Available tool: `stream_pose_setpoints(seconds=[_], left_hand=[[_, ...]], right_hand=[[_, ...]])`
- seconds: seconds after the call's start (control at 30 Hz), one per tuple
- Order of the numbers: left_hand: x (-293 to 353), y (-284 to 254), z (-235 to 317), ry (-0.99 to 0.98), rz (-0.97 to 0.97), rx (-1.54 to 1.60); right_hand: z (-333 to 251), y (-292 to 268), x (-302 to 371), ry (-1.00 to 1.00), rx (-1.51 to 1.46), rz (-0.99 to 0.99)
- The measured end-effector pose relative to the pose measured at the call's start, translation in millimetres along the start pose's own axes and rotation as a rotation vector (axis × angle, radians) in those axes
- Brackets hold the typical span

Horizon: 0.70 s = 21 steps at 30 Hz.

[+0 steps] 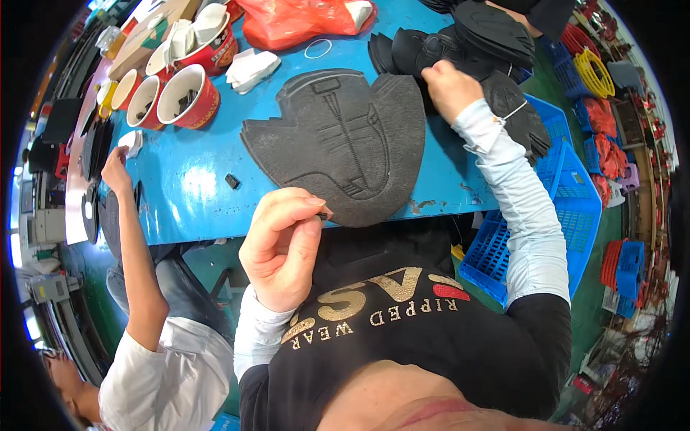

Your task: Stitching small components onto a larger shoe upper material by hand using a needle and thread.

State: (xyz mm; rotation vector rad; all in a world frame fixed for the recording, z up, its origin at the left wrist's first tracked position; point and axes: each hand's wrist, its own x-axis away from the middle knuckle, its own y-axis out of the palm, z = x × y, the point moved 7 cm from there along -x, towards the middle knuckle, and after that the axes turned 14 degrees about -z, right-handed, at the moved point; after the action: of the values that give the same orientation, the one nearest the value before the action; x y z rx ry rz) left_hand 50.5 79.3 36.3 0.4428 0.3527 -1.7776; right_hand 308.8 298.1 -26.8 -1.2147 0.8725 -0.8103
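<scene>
A stack of black moulded shoe-upper pieces [352,144] lies flat in the middle of the blue table, reaching its near edge. Just off its lower left edge, my left hand [282,248] pinches a small dark piece [325,215] between thumb and fingertips; most of that piece is hidden. At the far right, my right hand [454,92] is closed at the edge of a black shoe-upper piece [413,52], beside a heap of similar pieces [492,36]. Its fingertips are partly hidden. A small black scrap [231,181] lies on the table left of the stack.
Red paper tubs [205,108], some with dark bits inside, stand at the far left near white crumpled paper [251,70] and a red plastic bag [287,25]. Blue crates [575,208] sit at the right. A co-worker's arm [140,258] reaches in from the left.
</scene>
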Motion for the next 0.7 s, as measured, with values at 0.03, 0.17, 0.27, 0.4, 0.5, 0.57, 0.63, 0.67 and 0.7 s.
stream_pose_setpoints(seconds=[0.03, 0.17, 0.27, 0.4, 0.5, 0.57, 0.63, 0.67, 0.7], left_hand=[[2.2, -2.7, 0.6, -0.002, 0.010, 0.015], [1.1, -4.7, -0.2, -0.018, 0.059, -0.029], [0.7, -2.7, -8.7, -0.075, 0.036, 0.009], [-1.4, -7.4, -11.0, -0.172, 0.137, 0.101], [-2.8, -9.7, -20.6, -0.187, 0.202, 0.269], [-2.2, -7.2, -25.2, -0.191, 0.147, 0.321], [1.2, -7.7, -27.1, -0.175, 0.138, 0.293], [-2.4, -5.8, -25.9, -0.142, 0.114, 0.278], [-4.4, -3.9, -24.8, -0.118, 0.124, 0.356]], right_hand=[[-4.9, -17.0, 2.4, -0.051, -0.055, 0.137], [-20.4, 2.7, 10.6, -0.123, -0.056, 0.100], [-15.7, 20.1, 9.2, -0.033, -0.015, 0.005], [-21.0, -4.1, 11.0, -0.021, 0.059, -0.036], [-15.8, -41.1, 20.8, -0.028, 0.058, 0.126], [-27.0, -100.1, 37.0, -0.088, -0.268, 0.284], [-79.0, -128.8, 55.9, -0.229, -0.780, 0.190], [-104.5, -133.9, 64.7, -0.321, -1.033, 0.096], [-126.8, -134.0, 72.5, -0.408, -1.109, 0.071]])
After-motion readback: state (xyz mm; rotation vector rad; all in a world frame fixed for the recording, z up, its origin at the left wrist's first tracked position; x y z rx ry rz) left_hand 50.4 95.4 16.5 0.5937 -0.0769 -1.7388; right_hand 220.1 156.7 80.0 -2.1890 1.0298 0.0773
